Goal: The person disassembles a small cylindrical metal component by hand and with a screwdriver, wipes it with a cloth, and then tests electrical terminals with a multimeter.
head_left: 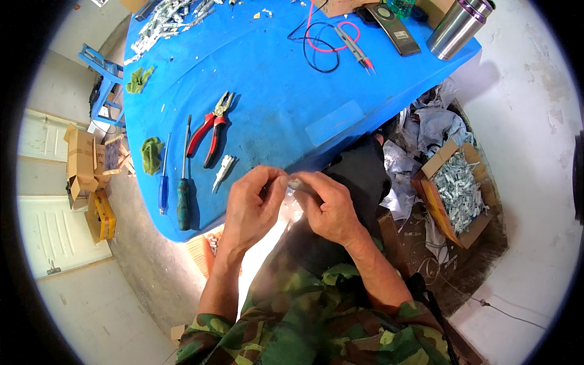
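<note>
My left hand (255, 199) and my right hand (329, 207) meet in front of me at the blue table's near edge. Both are closed in a pinch, fingertips close together. Between the fingertips shows a small whitish-grey piece (295, 184), mostly covered by the fingers of my right hand. What my left fingers pinch, if anything, is hidden. Left of my hands a small white-and-silver part (224, 173) lies on the cloth. Beyond it are red-and-black combination pliers (210, 129), jaws pointing away. A green-handled screwdriver (184, 182) and a blue-handled screwdriver (163, 182) lie further left.
A blue cloth (261, 79) covers the table. Green rags (151, 155) lie along its left side. At the back are a heap of silver parts (167, 27), test probes (353, 48), a phone (395, 30) and a steel flask (460, 29). A carton of small parts (456, 191) stands right.
</note>
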A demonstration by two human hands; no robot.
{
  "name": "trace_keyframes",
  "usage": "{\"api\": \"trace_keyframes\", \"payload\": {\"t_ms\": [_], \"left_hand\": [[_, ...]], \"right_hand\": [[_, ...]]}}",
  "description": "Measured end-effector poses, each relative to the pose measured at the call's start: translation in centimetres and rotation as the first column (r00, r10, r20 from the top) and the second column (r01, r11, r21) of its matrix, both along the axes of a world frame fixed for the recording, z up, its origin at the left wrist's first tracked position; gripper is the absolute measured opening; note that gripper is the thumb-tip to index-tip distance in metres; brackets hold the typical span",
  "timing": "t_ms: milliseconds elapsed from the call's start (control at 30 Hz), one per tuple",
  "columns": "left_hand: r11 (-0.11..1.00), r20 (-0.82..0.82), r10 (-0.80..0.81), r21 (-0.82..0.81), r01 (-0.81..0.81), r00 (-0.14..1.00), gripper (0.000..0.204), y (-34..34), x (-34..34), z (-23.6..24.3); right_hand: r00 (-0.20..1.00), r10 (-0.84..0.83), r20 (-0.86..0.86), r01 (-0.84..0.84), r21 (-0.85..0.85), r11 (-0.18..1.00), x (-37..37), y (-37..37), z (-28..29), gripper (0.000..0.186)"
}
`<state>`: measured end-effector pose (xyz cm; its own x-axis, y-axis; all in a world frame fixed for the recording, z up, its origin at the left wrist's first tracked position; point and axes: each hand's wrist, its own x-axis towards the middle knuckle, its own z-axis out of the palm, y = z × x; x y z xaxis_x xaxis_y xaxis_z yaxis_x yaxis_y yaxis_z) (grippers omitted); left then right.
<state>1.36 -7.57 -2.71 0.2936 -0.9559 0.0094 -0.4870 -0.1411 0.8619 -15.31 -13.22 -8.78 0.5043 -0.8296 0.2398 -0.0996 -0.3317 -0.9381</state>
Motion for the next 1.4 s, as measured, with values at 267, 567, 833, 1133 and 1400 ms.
{"api": "trace_keyframes", "payload": {"t_ms": [267, 567, 833, 1133, 1400], "left_hand": [[0.997, 0.085, -0.075, 0.027, 0.073, 0.994, 0.021, 0.5, 0.8, -0.3], [0.980, 0.244, -0.099, -0.143, 0.137, 0.965, 0.006, 1.1, 1.1, -1.0], [0.993, 0.129, 0.021, -0.119, -0.006, 0.991, 0.010, 1.8, 1.3, -1.1], [0.983, 0.169, 0.177, -0.077, -0.166, 0.970, 0.020, 3.8, 3.5, -2.9], [0.979, 0.130, 0.197, -0.075, -0.188, 0.972, 0.018, 3.9, 3.6, -2.9]], "right_hand": [[0.999, -0.014, 0.046, 0.010, 0.082, 0.997, -0.1, 0.1, 0.0, 0.028], [0.989, -0.079, 0.128, 0.078, 0.008, 0.997, -0.1, 0.3, -0.3, 0.028], [0.986, -0.156, 0.065, 0.162, -0.107, 0.981, 0.1, 0.3, -0.7, 0.031], [0.964, -0.235, -0.121, 0.216, -0.154, 0.964, 1.4, -0.3, -1.6, 0.027], [0.957, -0.284, -0.054, 0.260, -0.269, 0.927, 1.5, -0.4, -1.9, 0.026]]}}
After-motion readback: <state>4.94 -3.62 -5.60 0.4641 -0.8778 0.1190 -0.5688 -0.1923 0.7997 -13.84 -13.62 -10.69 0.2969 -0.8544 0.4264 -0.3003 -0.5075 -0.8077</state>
